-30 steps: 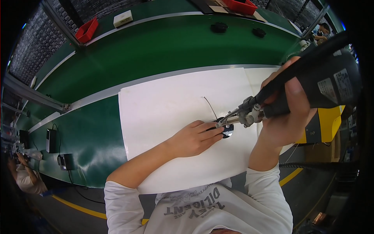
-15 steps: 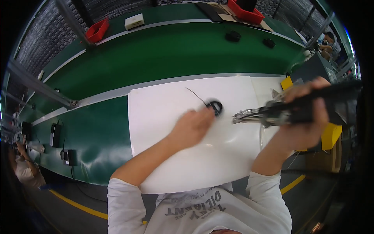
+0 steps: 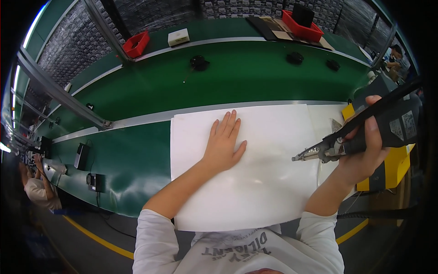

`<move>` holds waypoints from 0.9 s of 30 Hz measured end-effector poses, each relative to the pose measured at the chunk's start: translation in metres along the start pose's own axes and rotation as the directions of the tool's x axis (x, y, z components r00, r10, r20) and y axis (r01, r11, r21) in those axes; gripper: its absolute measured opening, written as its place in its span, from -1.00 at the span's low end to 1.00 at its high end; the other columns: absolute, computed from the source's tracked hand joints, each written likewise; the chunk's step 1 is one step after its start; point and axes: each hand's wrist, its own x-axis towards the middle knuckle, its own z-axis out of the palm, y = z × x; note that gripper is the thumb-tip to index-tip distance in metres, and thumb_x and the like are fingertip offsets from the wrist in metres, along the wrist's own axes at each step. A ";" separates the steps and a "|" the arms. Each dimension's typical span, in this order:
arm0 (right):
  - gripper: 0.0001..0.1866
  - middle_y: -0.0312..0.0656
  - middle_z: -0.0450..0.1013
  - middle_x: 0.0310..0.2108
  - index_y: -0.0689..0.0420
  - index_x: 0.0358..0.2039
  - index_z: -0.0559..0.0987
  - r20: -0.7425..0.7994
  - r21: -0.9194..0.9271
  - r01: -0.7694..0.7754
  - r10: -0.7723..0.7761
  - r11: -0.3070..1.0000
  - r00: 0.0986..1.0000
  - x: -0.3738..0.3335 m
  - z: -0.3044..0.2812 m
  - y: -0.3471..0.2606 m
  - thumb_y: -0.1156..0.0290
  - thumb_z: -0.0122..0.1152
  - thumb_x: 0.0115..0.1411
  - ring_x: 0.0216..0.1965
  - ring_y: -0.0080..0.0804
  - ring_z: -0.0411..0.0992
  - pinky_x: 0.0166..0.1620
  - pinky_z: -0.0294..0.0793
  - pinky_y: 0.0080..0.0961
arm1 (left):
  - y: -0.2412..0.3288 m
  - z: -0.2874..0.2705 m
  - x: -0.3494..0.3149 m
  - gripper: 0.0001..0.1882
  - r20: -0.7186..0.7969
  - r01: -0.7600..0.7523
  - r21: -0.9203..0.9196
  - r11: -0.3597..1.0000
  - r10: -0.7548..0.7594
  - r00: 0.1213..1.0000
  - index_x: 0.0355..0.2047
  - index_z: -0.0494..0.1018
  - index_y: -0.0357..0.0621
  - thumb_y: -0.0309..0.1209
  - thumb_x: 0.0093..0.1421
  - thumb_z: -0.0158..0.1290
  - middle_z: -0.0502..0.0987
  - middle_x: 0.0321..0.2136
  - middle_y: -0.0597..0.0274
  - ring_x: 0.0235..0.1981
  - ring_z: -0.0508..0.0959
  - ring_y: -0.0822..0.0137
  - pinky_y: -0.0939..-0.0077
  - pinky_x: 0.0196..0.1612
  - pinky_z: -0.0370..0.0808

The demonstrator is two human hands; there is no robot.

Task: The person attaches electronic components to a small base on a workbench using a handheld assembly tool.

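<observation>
My left hand (image 3: 223, 142) reaches over the white sheet (image 3: 255, 187), palm down with its fingers spread and nothing in it. At the right, my right hand (image 3: 362, 157) is wrapped round a black hand-held tool (image 3: 353, 142), which looks like a cable-tying gun. Its metal jaws (image 3: 306, 155) point left over the sheet's right side. Beyond the sheet, on the green belt, lies a small black coiled part (image 3: 198, 63) with a thin wire end trailing from it.
Two more black parts lie on the belt, one of them a dark bundle (image 3: 295, 58). A red bin (image 3: 136, 44), a white box (image 3: 178, 37) and another red bin (image 3: 303, 31) stand on the back shelf. Black adapters (image 3: 94, 182) rest at left. Co-workers sit at both sides.
My left hand has let go of the black coiled part, which has gone from the sheet to the belt. The fingers have spread. My right hand still holds the tool. The view has shifted slightly.
</observation>
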 end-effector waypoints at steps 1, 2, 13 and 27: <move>-0.62 -0.09 0.53 -0.19 0.28 -0.16 0.51 0.009 0.001 -0.011 0.011 1.000 1.000 0.000 0.000 -0.003 0.33 0.21 0.02 -0.65 -0.63 0.33 -0.59 0.34 -0.72 | 0.000 0.001 0.000 -0.38 -0.003 0.000 0.007 1.000 0.000 1.000 0.18 0.25 -0.41 -0.26 0.20 0.06 0.05 0.33 -0.19 0.37 0.06 -0.06 -0.05 0.33 0.01; -0.61 -0.09 0.54 -0.19 0.29 -0.16 0.52 0.020 0.002 -0.022 0.022 1.000 1.000 0.000 0.000 -0.005 0.33 0.21 0.02 -0.65 -0.63 0.33 -0.60 0.33 -0.72 | -0.001 0.001 0.000 -0.39 0.002 0.000 -0.005 1.000 0.000 1.000 0.18 0.26 -0.41 -0.26 0.20 0.06 0.08 0.33 -0.19 0.36 0.07 -0.06 -0.03 0.33 0.01; -0.58 -0.09 0.51 -0.24 0.35 -0.15 0.51 -0.007 0.057 -0.099 0.099 0.993 0.995 -0.006 0.004 -0.008 0.36 0.23 0.00 -0.68 -0.62 0.32 -0.65 0.29 -0.75 | -0.001 0.003 -0.002 -0.44 -0.009 -0.022 -0.001 1.000 0.022 1.000 0.13 0.30 -0.41 -0.28 0.22 0.04 0.18 0.27 -0.20 0.32 0.16 -0.07 0.04 0.31 0.10; -0.58 -0.11 0.50 -0.28 0.36 -0.15 0.50 0.060 0.081 -0.103 0.099 0.991 0.993 -0.006 0.004 -0.011 0.32 0.22 0.03 -0.71 -0.62 0.33 -0.66 0.31 -0.74 | -0.001 0.003 -0.003 -0.45 -0.002 -0.030 -0.020 0.999 0.029 1.000 0.13 0.31 -0.42 -0.26 0.23 0.03 0.20 0.26 -0.23 0.31 0.18 -0.09 0.04 0.31 0.11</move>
